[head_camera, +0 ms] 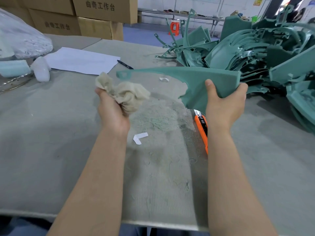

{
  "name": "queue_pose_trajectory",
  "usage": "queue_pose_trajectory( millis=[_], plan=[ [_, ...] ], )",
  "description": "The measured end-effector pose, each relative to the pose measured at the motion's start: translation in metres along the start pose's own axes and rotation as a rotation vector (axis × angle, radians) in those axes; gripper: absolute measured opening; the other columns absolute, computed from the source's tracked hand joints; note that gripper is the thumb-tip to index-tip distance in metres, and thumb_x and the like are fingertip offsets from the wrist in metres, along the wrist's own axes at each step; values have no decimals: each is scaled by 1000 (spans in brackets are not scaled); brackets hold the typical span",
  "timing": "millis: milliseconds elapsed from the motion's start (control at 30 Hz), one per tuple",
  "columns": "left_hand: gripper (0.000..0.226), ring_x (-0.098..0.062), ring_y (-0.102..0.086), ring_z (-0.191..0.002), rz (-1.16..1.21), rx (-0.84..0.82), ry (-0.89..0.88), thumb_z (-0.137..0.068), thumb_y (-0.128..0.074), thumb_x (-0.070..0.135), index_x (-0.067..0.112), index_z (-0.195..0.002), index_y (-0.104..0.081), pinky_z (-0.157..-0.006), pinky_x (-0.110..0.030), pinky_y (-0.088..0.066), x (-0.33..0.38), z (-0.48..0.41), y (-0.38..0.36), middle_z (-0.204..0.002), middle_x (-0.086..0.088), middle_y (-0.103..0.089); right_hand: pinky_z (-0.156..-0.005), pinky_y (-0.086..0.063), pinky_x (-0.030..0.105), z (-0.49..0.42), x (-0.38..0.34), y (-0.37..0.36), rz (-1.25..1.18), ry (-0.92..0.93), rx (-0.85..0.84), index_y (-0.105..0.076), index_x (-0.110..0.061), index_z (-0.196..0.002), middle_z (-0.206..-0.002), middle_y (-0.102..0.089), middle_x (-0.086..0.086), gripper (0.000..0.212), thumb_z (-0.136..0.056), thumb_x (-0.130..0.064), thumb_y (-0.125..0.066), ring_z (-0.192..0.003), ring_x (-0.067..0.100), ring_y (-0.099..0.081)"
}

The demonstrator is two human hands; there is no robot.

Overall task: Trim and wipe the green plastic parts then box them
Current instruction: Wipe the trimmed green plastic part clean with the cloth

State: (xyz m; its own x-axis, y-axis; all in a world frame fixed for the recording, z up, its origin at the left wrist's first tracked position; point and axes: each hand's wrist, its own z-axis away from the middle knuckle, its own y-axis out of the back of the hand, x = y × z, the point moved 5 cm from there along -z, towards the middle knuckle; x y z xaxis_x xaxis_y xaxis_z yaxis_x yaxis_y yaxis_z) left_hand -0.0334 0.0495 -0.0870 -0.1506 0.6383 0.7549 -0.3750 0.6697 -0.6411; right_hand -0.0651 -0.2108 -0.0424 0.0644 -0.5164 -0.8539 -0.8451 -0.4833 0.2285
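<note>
The brown cardboard cartons stacked in the upper left of the frame carry dark printed characters, 曲奇工作台. The same print shows on the lower carton, though blurrier. A yellow sign at the upper right is too blurred to read.

My right hand grips the flat, curved green plastic part at its broad end, right of centre, with the thumb pressed on the near face and the other fingers curled round the far edge. The part is lifted off the grey felt-covered table, and its narrow arm reaches left.

That arm ends close to the crumpled beige cloth rag, which my left hand holds bunched in curled fingers at centre. I cannot tell whether rag and part touch.

An orange utility knife lies on the table just beside my right wrist. Fine green shavings are scattered between my hands. A heap of green plastic parts fills the upper right.
</note>
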Motion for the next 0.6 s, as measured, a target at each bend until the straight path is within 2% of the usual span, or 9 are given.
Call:
queue_pose_trajectory(
  millis=[33,67,133,167,200,300,400,467,600],
  plan=[
    [43,-7,-52,-51,75,-40,6,-105,-21,45,25,-75,-46,-51,-17,-46,1,1,-2,-55,10,-50,-83,-44,32,1,1,-1,-55,-22,-26,-50,-12,-103,-102,-58,-1,49,-79,-49,-73,-96,20,-56],
    [41,-7,-57,-57,112,-82,2,-105,-22,42,23,-84,-52,-55,-18,-50,3,5,-6,-61,8,-55,-79,-45,28,2,1,-2,-103,-37,-49,-50,-15,-99,-96,-58,-5,41,-82,-46,-71,-90,16,-56],
    [44,-17,-61,-82,152,-192,-16,-104,-27,41,9,-112,-55,-84,-36,-55,8,14,-19,-80,1,-55,-68,-43,16,2,-1,-4,-177,-59,-95,-50,-17,-93,-83,-55,-14,30,-87,-42,-66,-76,7,-54],
    [48,-20,-58,-83,147,-248,-30,-104,-28,43,3,-116,-52,-89,-41,-53,10,17,-25,-80,1,-49,-62,-40,9,3,-4,-6,-201,-62,-132,-51,-17,-92,-80,-52,-16,27,-90,-40,-64,-72,2,-52],
    [48,-20,-57,-79,142,-294,-51,-104,-27,44,3,-108,-51,-82,-39,-54,13,20,-31,-78,1,-46,-59,-38,7,4,-6,-10,-219,-61,-185,-51,-16,-92,-80,-52,-15,25,-91,-38,-63,-71,1,-51],
    [37,-13,-63,-79,182,-402,-8,-105,-24,34,16,-91,-53,-71,-26,-52,10,22,-43,-81,2,-60,-70,-48,22,14,-14,-25,-295,-84,-364,-54,-13,-95,-90,-62,-2,21,-93,-33,-61,-82,14,-60],
    [31,-14,-61,-94,12,-470,84,-104,-30,26,14,-115,-57,-80,-24,-52,-5,28,-49,-105,-3,-65,-71,-48,25,26,-21,-32,-356,-106,-350,-50,-17,-89,-84,-57,-8,19,-95,-33,-59,-78,10,-56],
    [34,-17,-62,-96,-76,-489,118,-104,-36,22,10,-130,-53,-84,-30,-54,-12,31,-48,-113,-7,-65,-83,-52,38,31,-19,-36,-411,-204,-336,-49,-19,-86,-88,-60,-3,20,-95,-34,-57,-85,16,-61],
    [29,-17,-67,-92,-110,-533,81,-104,-39,25,15,-124,-56,-77,-32,-56,-13,33,-48,-109,-4,-68,-85,-55,52,40,-12,-42,-528,-440,-353,-52,-18,-82,-101,-67,11,22,-96,-34,-57,-95,30,-67]
  ],
)
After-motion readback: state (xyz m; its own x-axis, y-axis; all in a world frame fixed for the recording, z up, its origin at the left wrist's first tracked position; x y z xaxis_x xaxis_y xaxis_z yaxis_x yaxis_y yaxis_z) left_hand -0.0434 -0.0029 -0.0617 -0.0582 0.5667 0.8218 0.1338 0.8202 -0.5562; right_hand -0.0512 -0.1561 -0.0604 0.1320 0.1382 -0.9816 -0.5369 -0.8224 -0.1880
